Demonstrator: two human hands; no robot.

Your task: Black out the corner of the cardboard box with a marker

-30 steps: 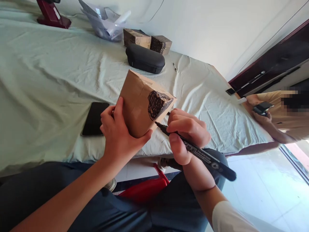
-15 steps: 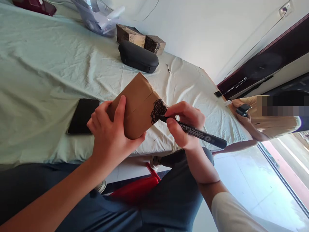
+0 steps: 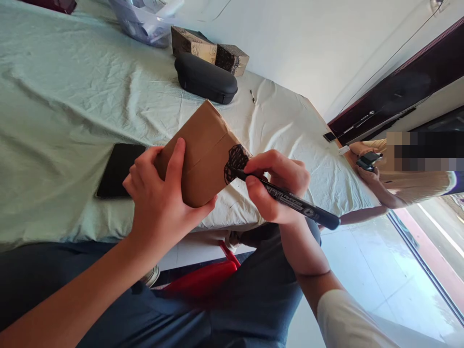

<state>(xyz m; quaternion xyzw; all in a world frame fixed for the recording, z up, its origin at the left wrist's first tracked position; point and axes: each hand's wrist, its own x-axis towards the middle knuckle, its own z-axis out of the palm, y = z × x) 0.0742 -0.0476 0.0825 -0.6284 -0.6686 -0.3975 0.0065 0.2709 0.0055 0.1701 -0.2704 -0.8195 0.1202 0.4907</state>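
Observation:
My left hand (image 3: 159,188) grips a brown cardboard box (image 3: 203,154) by its left and lower sides, thumb beneath and fingers over the top. The box is tilted, one corner towards the wall. Dense black scribble (image 3: 237,162) covers its right corner. Pinched in my right hand (image 3: 277,183) is a black marker pen (image 3: 300,205), its tip touching the left part of the scribble. A black phone (image 3: 118,169) lies on the cloth just left of my left hand, partly hidden by it.
On the cloth-covered table (image 3: 72,96) stand a black hard case (image 3: 205,79), cardboard boxes with black markings (image 3: 194,43) and a plastic container (image 3: 145,24). A small pen-like item (image 3: 253,96) lies near the wall. At the right, another person's hands hold a black device (image 3: 368,161). Something red (image 3: 203,278) is below.
The view has shifted slightly, so table items sit a little higher and further left. My left hand still holds the box, and the marker stays on the scribbled patch.

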